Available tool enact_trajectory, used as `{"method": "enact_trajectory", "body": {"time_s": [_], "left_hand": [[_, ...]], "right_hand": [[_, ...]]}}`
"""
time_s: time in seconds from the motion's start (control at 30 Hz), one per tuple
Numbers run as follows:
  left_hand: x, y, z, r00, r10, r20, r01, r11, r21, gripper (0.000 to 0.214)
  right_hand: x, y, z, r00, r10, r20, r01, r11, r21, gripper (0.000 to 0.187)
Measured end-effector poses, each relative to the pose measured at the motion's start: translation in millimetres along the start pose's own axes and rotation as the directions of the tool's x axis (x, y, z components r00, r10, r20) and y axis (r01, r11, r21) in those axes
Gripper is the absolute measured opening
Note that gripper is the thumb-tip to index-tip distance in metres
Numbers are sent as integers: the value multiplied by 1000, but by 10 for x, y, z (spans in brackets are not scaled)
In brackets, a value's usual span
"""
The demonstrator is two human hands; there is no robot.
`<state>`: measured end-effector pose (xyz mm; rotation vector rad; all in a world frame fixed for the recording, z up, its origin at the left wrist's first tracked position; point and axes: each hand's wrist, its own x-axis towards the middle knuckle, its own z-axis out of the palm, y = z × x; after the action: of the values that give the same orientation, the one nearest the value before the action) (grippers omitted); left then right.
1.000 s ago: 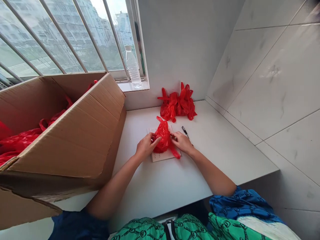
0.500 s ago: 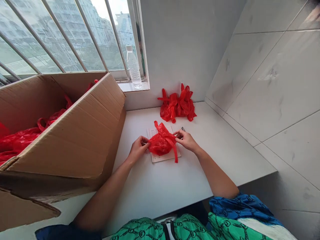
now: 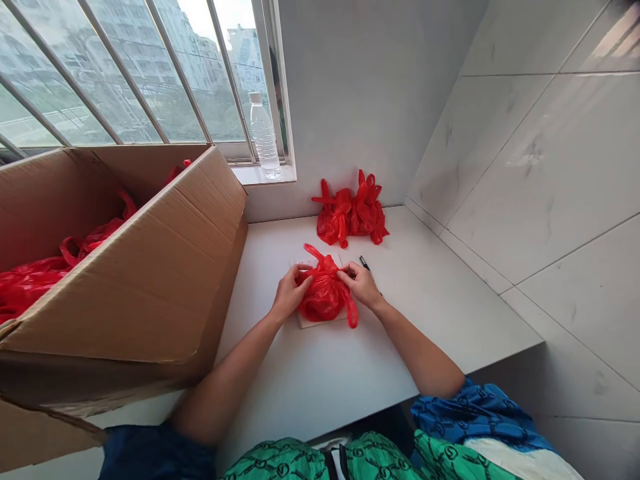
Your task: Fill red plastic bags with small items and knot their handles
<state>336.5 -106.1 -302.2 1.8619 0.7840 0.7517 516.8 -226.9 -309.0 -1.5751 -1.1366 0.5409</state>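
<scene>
A knotted red plastic bag (image 3: 324, 297) lies in front of me on a notebook (image 3: 313, 325), which it mostly covers. My left hand (image 3: 293, 290) pinches the bag's upper left side between thumb and fingers. On the other side, my right hand (image 3: 360, 283) has its fingers closed on the bag near the knot. One handle loop points up and away, while another hangs down at the right. What the bag contains is hidden. A black pen (image 3: 365, 262) rests just beyond my right hand, partly covered by it.
Two more tied red bags (image 3: 352, 217) stand against the wall at the back of the white table (image 3: 440, 300). At left a large open cardboard box (image 3: 150, 287) holds several red bags (image 3: 40, 280). A water bottle (image 3: 265, 140) stands on the windowsill.
Both hands have come closer together, moving in from the bag's outer edges to near its knot. The bag looks more bunched, and more of the pen shows.
</scene>
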Motion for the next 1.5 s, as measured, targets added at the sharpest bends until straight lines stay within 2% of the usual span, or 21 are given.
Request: {"method": "enact_trajectory", "body": {"time_s": [0.07, 0.17, 0.27, 0.43, 0.53, 0.6, 0.7, 0.8, 0.83, 0.9, 0.97, 1.03, 1.17, 1.5], "left_hand": [[-21, 0, -46, 998, 26, -52, -24, 998, 52, 33], [-70, 46, -93, 998, 26, -50, -17, 984, 176, 25], [-91, 99, -61, 998, 41, -38, -32, 978, 205, 22], [-54, 63, 20, 992, 116, -44, -109, 985, 138, 16], [-35, 7, -10, 987, 128, -96, -113, 983, 147, 12], [-46, 21, -49, 985, 136, -102, -113, 973, 201, 15], [-120, 157, -77, 970, 224, -94, -179, 919, 351, 22], [-241, 308, -15, 935, 351, -45, -284, 820, 498, 28], [-280, 326, 23, 926, 377, 5, -323, 785, 528, 31], [-338, 285, 109, 912, 390, 128, -389, 720, 575, 42], [-364, 163, 182, 909, 352, 223, -410, 664, 625, 51], [-364, 18, 222, 915, 302, 266, -401, 624, 671, 55], [-347, -134, 228, 922, 274, 274, -386, 586, 712, 56], [-366, -114, 256, 932, 257, 256, -359, 562, 745, 58]], "right_hand": [[12, 37, -84, 999, 31, 30, -30, 999, -11, 25], [23, 34, -156, 996, 48, 78, -41, 995, -95, 28], [33, -30, -91, 998, 55, -12, -55, 995, -77, 35], [23, -93, 83, 1000, -2, 16, 2, 999, -32, 36], [2, -75, 58, 997, -20, -72, 18, 999, -28, 36], [-7, -65, 6, 997, -20, -80, 13, 996, -91, 34], [-10, -82, -60, 995, -56, -82, 34, 968, -249, 33], [-24, -121, -51, 971, -162, -175, 97, 940, -327, 38], [-36, -130, -23, 964, -206, -165, 139, 929, -344, 42], [-72, -128, 70, 961, -273, -39, 239, 896, -373, 51], [-113, -100, 189, 958, -253, 138, 288, 869, -402, 55], [-145, -62, 297, 954, -177, 243, 272, 852, -447, 56], [-157, -9, 399, 962, -102, 253, 227, 815, -533, 57], [-158, 4, 405, 966, -74, 248, 206, 798, -566, 59]]}}
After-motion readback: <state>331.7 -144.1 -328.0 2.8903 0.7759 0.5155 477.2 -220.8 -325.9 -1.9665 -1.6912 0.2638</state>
